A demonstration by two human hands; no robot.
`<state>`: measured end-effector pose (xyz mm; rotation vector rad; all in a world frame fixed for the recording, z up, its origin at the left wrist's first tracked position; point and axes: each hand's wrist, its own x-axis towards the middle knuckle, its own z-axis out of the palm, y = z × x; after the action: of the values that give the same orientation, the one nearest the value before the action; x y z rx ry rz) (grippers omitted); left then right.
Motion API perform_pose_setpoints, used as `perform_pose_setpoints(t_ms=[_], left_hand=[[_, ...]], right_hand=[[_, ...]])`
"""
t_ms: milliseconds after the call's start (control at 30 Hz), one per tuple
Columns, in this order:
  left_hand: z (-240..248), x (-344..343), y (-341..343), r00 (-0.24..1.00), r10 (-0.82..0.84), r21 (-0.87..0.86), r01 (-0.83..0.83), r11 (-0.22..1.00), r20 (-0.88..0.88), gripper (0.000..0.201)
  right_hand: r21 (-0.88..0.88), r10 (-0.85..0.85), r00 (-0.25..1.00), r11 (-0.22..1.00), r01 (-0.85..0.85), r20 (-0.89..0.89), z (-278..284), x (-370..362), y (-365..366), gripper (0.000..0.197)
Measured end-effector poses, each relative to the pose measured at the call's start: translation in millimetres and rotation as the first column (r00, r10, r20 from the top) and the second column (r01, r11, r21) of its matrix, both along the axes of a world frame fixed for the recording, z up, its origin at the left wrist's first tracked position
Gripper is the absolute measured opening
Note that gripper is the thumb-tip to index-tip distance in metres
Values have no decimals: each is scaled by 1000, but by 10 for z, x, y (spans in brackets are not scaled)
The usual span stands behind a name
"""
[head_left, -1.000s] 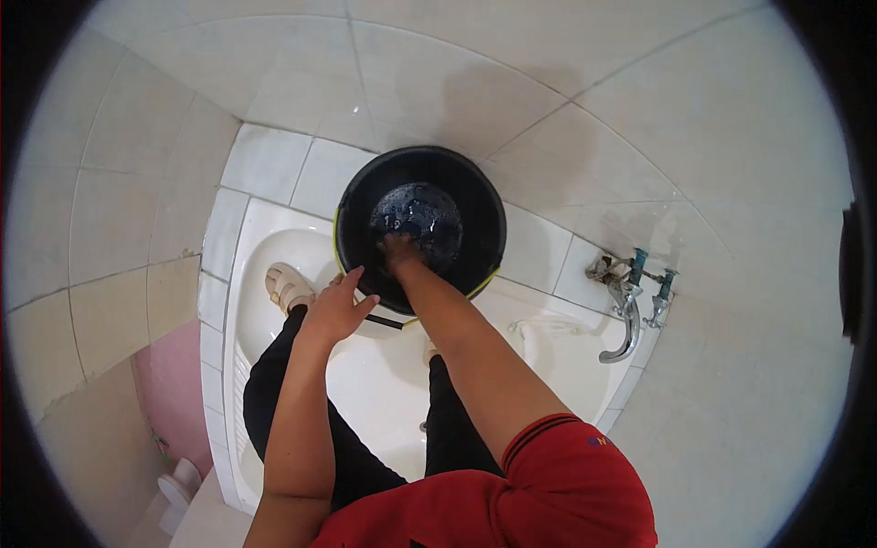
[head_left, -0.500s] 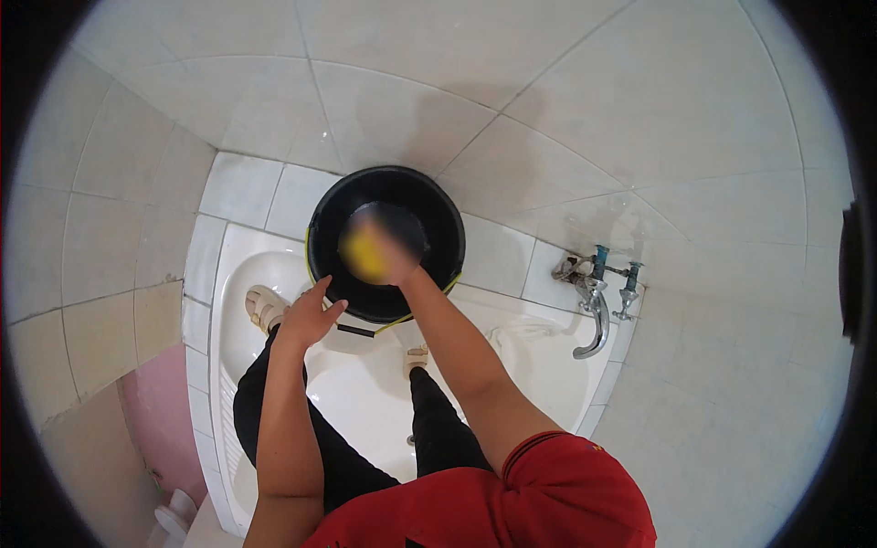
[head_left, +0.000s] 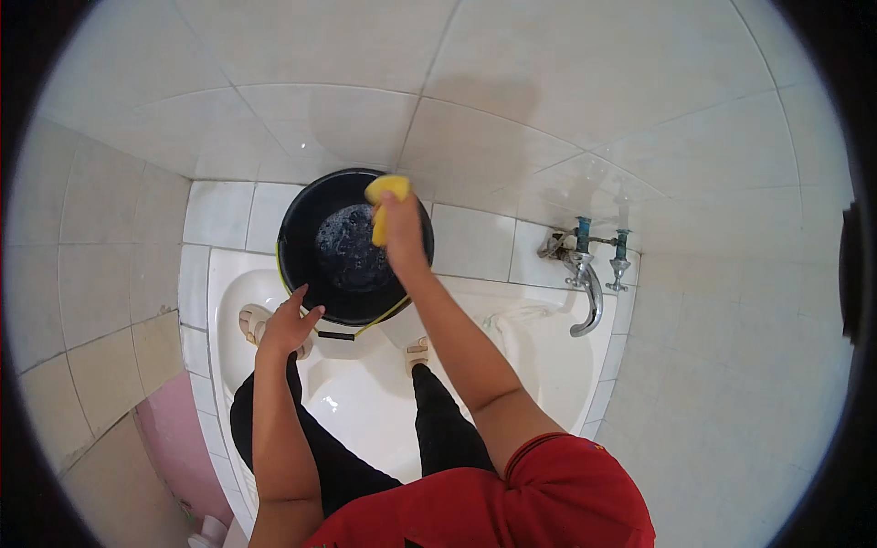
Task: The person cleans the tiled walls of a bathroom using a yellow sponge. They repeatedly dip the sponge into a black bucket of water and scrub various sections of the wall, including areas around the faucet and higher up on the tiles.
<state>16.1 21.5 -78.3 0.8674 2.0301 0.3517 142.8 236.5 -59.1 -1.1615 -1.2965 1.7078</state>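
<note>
My right hand (head_left: 400,230) is closed around a yellow sponge (head_left: 389,188), which sticks out past the fingers on two sides. It is over the far right rim of a black bucket (head_left: 294,239). Dark, foamy water (head_left: 352,248) covers the bucket's bottom. At the near left of the rim is my left hand (head_left: 287,327), its thumb and forefinger apart and the fingertips at the edge. Whether they press on the rim I cannot tell. The bucket's yellow handle, with a black grip (head_left: 336,336), hangs down on the near side.
The bucket stands at the far side of a white bathtub (head_left: 365,402), beside a ledge of white tiles (head_left: 470,239). A chrome tap (head_left: 592,306) juts from the wall at the right. My feet in beige sandals (head_left: 417,354) are inside the tub.
The right hand has risen from inside the bucket to its far right rim, bringing the sponge along. The left hand stays by the near left rim. The view has shifted a little.
</note>
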Motion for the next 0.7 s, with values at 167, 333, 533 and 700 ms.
perform_pose_setpoints(t_ms=[167,333,533,700], left_hand=[[42,-38,60,1000,-22,8,22,1000,11,66],[79,-59,108,998,-34,-75,38,996,51,67],[-104,-142,30,991,-123,-64,120,991,-47,66],[-21,-118,135,989,-147,-101,143,985,-32,66]], right_hand=[[955,-409,911,287,70,56,529,661,600,54],[966,-877,444,245,82,185,-216,1294,1238,58],[-449,-856,478,513,732,-199,-1529,1908,1505,33],[-616,-813,569,514,597,-127,-2017,2825,1910,21]])
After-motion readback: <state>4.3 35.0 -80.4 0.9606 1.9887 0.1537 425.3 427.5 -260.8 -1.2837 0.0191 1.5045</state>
